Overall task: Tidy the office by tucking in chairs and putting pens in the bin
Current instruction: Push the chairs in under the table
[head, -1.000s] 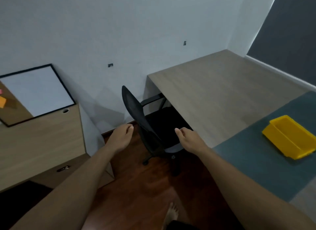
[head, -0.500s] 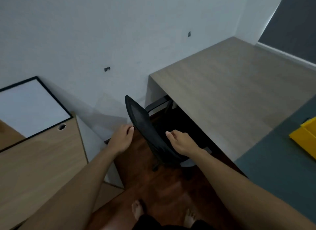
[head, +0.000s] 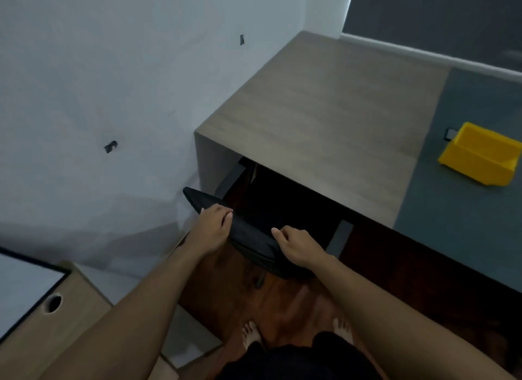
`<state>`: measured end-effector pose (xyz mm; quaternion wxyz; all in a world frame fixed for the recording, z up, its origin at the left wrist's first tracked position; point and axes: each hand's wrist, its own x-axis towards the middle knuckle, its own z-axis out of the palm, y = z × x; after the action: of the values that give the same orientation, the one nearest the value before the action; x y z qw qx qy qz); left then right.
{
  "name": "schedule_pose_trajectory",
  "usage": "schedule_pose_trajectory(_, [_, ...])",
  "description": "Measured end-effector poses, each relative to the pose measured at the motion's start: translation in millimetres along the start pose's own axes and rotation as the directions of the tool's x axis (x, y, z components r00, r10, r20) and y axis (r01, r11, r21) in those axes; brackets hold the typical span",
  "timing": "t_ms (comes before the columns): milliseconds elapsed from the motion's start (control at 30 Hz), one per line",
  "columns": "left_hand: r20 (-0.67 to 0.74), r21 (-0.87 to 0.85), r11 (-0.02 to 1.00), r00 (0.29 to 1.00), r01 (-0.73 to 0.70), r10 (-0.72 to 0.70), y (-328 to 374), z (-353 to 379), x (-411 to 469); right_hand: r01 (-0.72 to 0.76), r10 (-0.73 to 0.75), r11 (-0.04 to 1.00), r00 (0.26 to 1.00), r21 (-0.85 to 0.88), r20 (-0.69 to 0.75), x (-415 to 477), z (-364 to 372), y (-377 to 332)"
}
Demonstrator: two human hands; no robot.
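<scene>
A black office chair [head: 251, 235] stands at the near edge of the grey-brown desk [head: 324, 119], its seat and armrests under the desktop and mostly hidden. Only the top of its backrest shows. My left hand [head: 211, 228] rests on the left part of the backrest's top edge, fingers curled over it. My right hand [head: 299, 245] holds the right part of the same edge. A yellow bin [head: 480, 157] sits on the dark green desk surface at the far right. No pens are visible.
A light wooden desk [head: 65, 331] with a cable hole and a black-framed whiteboard [head: 19, 283] is at the lower left. A white wall runs behind. My bare feet stand on the dark red wooden floor [head: 226, 295]. A small dark item [head: 449, 134] lies beside the bin.
The chair has rolled further under the desk, with both hands now on its backrest. I have stepped closer, so the view looks more steeply down.
</scene>
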<state>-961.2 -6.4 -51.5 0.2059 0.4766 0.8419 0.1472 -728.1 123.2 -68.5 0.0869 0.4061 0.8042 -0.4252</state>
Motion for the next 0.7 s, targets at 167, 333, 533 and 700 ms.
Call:
schedule_pose_trajectory(167, [0.135, 0.249, 0.959, 0.985, -0.139, 0.107, -11.5, 15.9, 15.5, -0.144, 0.139, 0.988, 0.987, -0.063, -0.084, -4.1, 34.7, -9.8])
schedule_pose_trajectory(333, [0.188, 0.408, 0.878, 0.964, -0.251, 0.188, -13.4, 18.8, 32.7, -0.209, 0.173, 0.963, 0.963, -0.171, -0.205, -3.8, 39.5, -11.2])
schedule_pose_trajectory(533, [0.133, 0.468, 0.847, 0.968, -0.252, 0.215, -14.0, 22.0, 54.6, -0.237, 0.164, 0.950, 0.934, -0.205, -0.318, 8.8, 33.9, -9.6])
schedule_pose_trajectory(700, [0.096, 0.469, 0.849, 0.970, -0.242, 0.223, -7.4, 19.7, 85.9, -0.248, 0.170, 0.944, 0.931, -0.218, -0.325, 32.7, 10.8, -10.1])
